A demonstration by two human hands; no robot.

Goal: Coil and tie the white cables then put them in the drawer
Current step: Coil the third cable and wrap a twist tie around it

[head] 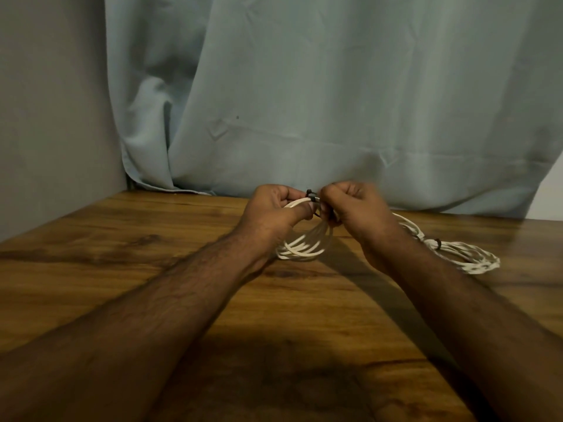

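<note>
I hold a white cable coil [300, 243] up in the middle of the frame, just above the brown table [122, 254]. My left hand [275, 213] grips the top of the loops, with my fingers [294, 194] curled over them and my thumb pressed on the front. My right hand [355, 208] is curled tight too, and it pinches a small dark tie [310, 197] that sits on top of the loops, right between my two hands. My right hand looks a bit blurry, so I cannot tell just how the tie is wrapped.

The loops hang down and fan out at the bottom. I think that is the risky part. If my left hand lets go a little, the loops can slide apart and the coil can fall open. If I pull the tie too fast, it may catch only some of the loops and miss the rest. The tie is tiny, so it may slip out of my pinch.

Another white coil [457, 254] lies on the table at the right of the frame, just past my right arm. It has a dark band round it, so it looks tied already. My arm could bump it.

I see no drawer here. A blue curtain [335, 102] hangs behind the table.
</note>
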